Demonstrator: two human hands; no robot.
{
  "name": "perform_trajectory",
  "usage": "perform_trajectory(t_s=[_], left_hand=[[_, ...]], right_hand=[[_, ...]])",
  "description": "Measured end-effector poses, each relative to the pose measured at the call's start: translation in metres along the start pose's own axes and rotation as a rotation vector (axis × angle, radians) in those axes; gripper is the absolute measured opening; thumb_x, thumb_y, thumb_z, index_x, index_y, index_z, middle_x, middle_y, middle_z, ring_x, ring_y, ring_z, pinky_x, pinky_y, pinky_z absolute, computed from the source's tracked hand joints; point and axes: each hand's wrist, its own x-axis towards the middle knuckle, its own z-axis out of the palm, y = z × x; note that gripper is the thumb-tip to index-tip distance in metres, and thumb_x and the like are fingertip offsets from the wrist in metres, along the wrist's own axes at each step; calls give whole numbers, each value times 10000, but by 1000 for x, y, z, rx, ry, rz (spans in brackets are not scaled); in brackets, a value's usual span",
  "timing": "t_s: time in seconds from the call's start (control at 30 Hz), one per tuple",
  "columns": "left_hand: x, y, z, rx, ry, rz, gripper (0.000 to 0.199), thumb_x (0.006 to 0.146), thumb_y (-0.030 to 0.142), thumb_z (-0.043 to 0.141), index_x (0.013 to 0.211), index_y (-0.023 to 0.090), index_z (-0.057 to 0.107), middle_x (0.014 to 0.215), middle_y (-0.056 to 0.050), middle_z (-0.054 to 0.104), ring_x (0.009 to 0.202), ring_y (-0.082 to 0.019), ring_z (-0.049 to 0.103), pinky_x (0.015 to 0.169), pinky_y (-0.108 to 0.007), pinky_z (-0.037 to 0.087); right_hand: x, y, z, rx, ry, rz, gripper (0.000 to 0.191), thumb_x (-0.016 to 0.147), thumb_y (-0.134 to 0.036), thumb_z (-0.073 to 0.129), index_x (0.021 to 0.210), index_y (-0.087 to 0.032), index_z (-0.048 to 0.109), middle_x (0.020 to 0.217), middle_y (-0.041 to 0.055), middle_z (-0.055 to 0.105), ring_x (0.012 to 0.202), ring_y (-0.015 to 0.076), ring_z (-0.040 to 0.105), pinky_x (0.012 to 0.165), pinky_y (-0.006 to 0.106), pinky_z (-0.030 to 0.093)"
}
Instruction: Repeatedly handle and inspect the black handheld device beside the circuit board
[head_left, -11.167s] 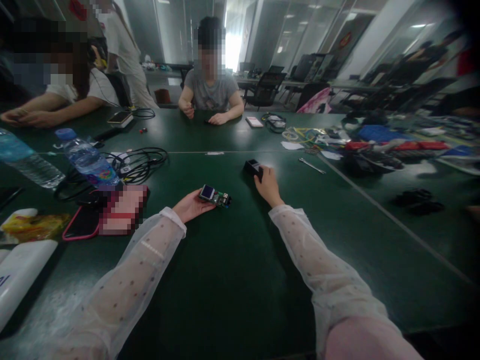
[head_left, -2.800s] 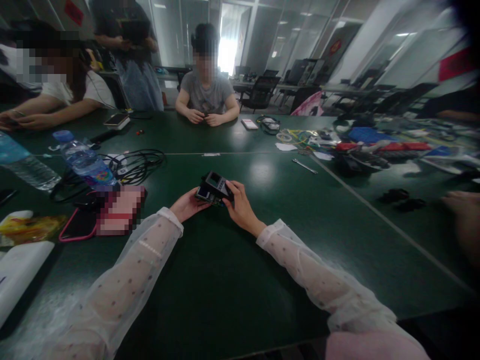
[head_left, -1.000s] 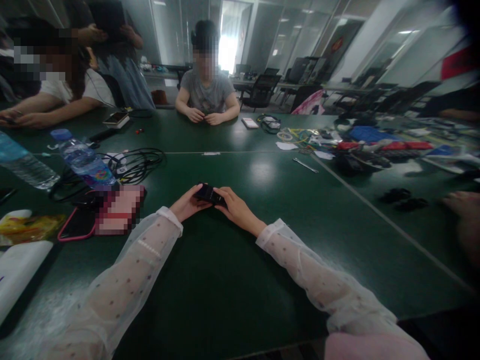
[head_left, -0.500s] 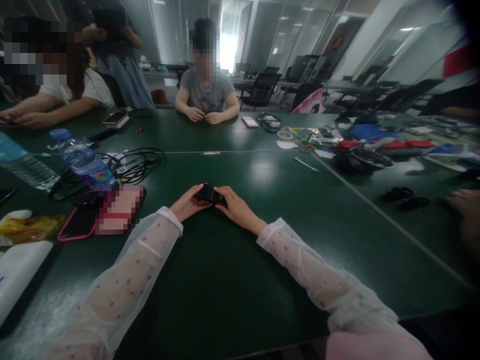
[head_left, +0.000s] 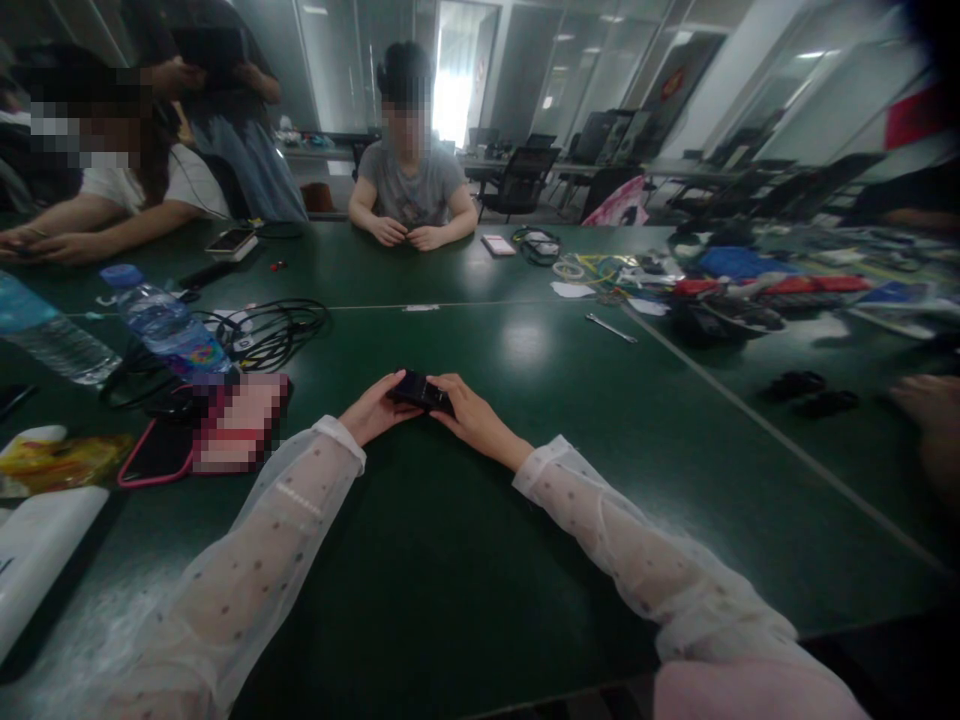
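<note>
A small black box-shaped device (head_left: 415,388) is held between my two hands, just over the green table (head_left: 442,560). My left hand (head_left: 375,408) grips its left end, thumb on top and fingers below. On its right end my right hand (head_left: 472,411) is closed, fingers over the top and thumb at the near side. The device's exact kind is too dark and small to tell. Sheer white dotted sleeves cover both forearms.
To the left lie a pink-cased phone (head_left: 157,452), a water bottle (head_left: 165,325), black cables (head_left: 281,335) and a white box (head_left: 45,560). A wrench (head_left: 611,328) lies at the right, near cluttered cables and bags (head_left: 750,265). A person (head_left: 411,190) sits opposite.
My hands and the black device stay almost where they were. The view has shifted very slightly, and the person at the far left has moved their head a little.
</note>
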Motion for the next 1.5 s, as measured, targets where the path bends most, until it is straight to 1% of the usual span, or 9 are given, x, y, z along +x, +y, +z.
perform_trajectory(t_s=[0.13,0.37,0.53,0.73,0.87,1.03,1.17,1.33,1.5], left_hand=[[1,-1,-2,7,-6,-4,359,860,312,653,1173,155,573,1166,-153,621,1059,-276,633,951,-439,498],[-1,0,1,-2,-6,-12,327,874,296,631,1160,151,574,1160,-149,624,1039,-267,640,938,-426,503],[-2,1,3,-1,-6,-20,325,878,300,623,1158,143,568,1143,-160,631,1041,-268,639,937,-426,502],[-3,2,5,2,30,-10,322,873,289,630,1153,145,566,1157,-167,619,1048,-283,634,940,-452,490],[-3,1,5,-1,15,0,296,877,297,621,1122,138,574,1140,-167,623,1030,-281,639,934,-456,491],[-3,2,4,-9,39,-12,289,879,292,620,1124,148,571,1122,-153,627,1018,-274,639,913,-446,509],[-3,2,4,-3,29,-7,291,879,304,619,1121,148,575,1118,-154,625,1024,-276,636,920,-447,507],[-1,-1,4,14,15,12,340,887,332,612,1167,147,559,1145,-162,622,1040,-281,637,946,-461,489],[3,-2,-1,8,-18,-10,465,896,437,580,1255,144,531,1250,-188,583,1112,-294,607,970,-452,471]], right_hand=[[0,0,-1,-3,-5,12,574,901,-228,557,1395,-276,269,1313,108,444,1188,266,532,935,503,533],[0,2,1,1,-6,15,592,900,-233,560,1404,-278,253,1321,110,436,1176,261,538,918,490,541],[-1,2,2,-4,0,1,587,907,-244,549,1409,-279,247,1320,113,440,1192,272,531,940,509,530],[-2,3,3,-12,13,2,642,914,-262,535,1445,-261,175,1366,137,422,1252,295,495,992,552,485],[-2,1,2,-23,10,-11,646,914,-241,533,1452,-246,177,1366,139,426,1273,283,473,1033,527,457],[-1,1,2,-19,11,-8,667,908,-241,541,1462,-253,170,1348,139,434,1231,288,506,988,532,489],[-1,3,2,-18,10,-8,675,906,-250,543,1467,-258,167,1336,137,439,1197,290,528,961,527,508],[-1,5,4,-12,12,16,669,903,-271,547,1461,-253,178,1334,139,436,1187,288,536,939,513,520],[-1,8,5,9,27,35,640,901,-287,550,1444,-240,215,1325,140,444,1190,279,530,972,505,494]])
